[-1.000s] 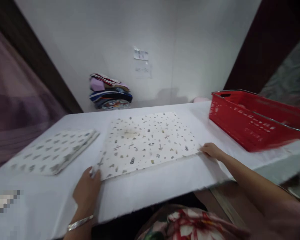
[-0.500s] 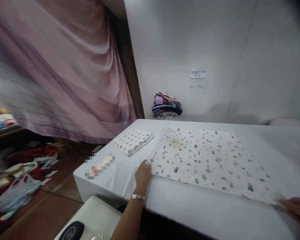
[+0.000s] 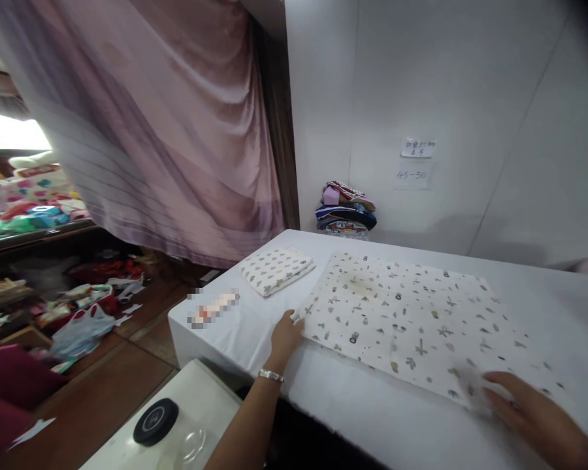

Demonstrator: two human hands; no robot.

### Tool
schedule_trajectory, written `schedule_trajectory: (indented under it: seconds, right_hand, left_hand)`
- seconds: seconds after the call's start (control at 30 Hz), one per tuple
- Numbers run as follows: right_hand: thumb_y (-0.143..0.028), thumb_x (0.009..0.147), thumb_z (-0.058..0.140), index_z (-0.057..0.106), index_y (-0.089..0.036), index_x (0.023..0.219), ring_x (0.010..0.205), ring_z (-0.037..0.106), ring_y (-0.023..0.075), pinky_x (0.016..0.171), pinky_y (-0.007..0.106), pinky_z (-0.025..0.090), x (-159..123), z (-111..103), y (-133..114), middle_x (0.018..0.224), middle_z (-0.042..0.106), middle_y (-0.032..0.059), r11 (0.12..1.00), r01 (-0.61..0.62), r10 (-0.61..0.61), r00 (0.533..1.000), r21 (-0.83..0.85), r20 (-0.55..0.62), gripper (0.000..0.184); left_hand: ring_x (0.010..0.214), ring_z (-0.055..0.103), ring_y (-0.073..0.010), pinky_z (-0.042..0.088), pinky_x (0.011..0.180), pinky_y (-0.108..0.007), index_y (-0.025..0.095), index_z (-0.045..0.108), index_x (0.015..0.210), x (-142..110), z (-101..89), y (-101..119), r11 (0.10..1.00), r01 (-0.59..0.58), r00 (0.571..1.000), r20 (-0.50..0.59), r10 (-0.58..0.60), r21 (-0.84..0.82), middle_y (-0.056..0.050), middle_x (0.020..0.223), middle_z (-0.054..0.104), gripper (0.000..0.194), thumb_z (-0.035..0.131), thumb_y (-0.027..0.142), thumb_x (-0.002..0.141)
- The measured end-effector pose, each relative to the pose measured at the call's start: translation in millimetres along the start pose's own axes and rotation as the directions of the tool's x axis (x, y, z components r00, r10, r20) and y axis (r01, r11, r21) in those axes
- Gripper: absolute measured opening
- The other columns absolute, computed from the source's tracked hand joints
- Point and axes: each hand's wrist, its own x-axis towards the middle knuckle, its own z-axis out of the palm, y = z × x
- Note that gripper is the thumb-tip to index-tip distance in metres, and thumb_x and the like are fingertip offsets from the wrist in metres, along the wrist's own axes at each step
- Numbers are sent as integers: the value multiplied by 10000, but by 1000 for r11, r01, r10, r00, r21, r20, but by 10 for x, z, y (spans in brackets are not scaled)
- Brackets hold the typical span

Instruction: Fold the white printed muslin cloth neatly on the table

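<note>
A white cloth [image 3: 392,307] printed with small dark and green motifs lies spread on the white-covered table [image 3: 343,385]. My left hand [image 3: 285,339], with a silver bracelet at the wrist, is closed in a pinch on the cloth's near left corner. My right hand [image 3: 524,408] is over the cloth's near edge toward the right. Motion smears its fingertips and the pale fabric beside them, so its grip is unclear. Left of the spread cloth sits a folded cloth [image 3: 277,269] with a grey-green print.
A stack of folded fabrics [image 3: 345,209] stands beyond the table against the wall. Near me is a pale surface with a round black object [image 3: 155,422]. A pink curtain [image 3: 191,130] hangs at left. Bags and a plastic bag [image 3: 83,329] lie on the floor.
My right hand has moved left along the cloth's near edge, away from its right corner. My left hand stays at the left corner. The view has turned a little left.
</note>
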Motion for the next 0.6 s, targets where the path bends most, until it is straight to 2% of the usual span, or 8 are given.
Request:
schedule_trajectory:
  seconds: [0.07,0.13,0.2,0.3,0.33,0.37,0.47,0.6]
  right_hand:
    - [-595,757,489,642,-468,982,1115,579,293,922,436,475,4,244,-633,1195,633,64,991,83,-97,987,108,131,300]
    - [-552,814,407,616,-464,1092,1153,555,296,961,445,472,28,509,-1290,1229,618,10,960,225,-259,941,165,220,359]
    - [-500,824,386,558,-444,1207,1190,526,302,996,438,450,89,769,-1899,1274,590,-30,901,408,-434,861,150,265,424]
    - [-413,807,437,413,-416,1345,1212,496,312,986,459,436,222,1092,-2665,1335,543,-43,804,588,-587,763,86,270,538]
    - [-381,788,477,390,-377,1370,1221,482,312,983,453,432,266,1171,-2879,1355,527,-17,783,618,-612,747,65,260,588]
    - [-342,770,511,389,-318,1384,1221,475,311,979,443,429,305,1235,-3071,1371,510,23,778,627,-615,748,41,249,626]
    - [-202,752,525,438,-149,1357,1168,499,291,957,403,424,406,1352,-3497,1329,524,125,805,593,-581,791,-4,191,613]
    - [-129,782,472,469,-82,1322,1086,531,259,892,337,441,549,1429,-3694,1200,580,148,842,539,-536,828,31,167,542]
  left_hand:
    - [884,628,-193,462,776,-289,123,512,1248,54,-6,8,988,58,998,29,-54,-143,-108,1017,644,460,551,334,841]
    - [797,624,-149,474,699,-247,130,518,1228,95,3,15,934,139,989,88,-116,-328,-98,1025,629,454,578,341,831]
    - [769,615,-126,475,658,-223,125,511,1225,113,12,28,846,208,976,155,-150,-490,-109,1054,615,474,601,353,819]
    - [760,606,-124,473,643,-222,112,510,1217,107,6,74,747,227,972,195,-132,-625,-118,1033,619,499,624,359,799]
    - [740,604,-122,470,632,-225,113,510,1214,103,-1,99,729,223,973,197,-122,-647,-111,1008,626,503,630,357,791]
    - [718,601,-121,467,623,-228,117,507,1214,100,-10,128,715,219,973,200,-113,-664,-103,979,633,509,637,349,781]
    - [671,603,-132,462,601,-243,122,498,1214,108,-43,230,679,238,969,214,-121,-695,-83,884,652,503,637,293,761]
    - [686,611,-150,458,587,-245,122,527,1169,147,-91,331,683,243,970,194,-150,-688,-76,835,662,442,614,229,749]
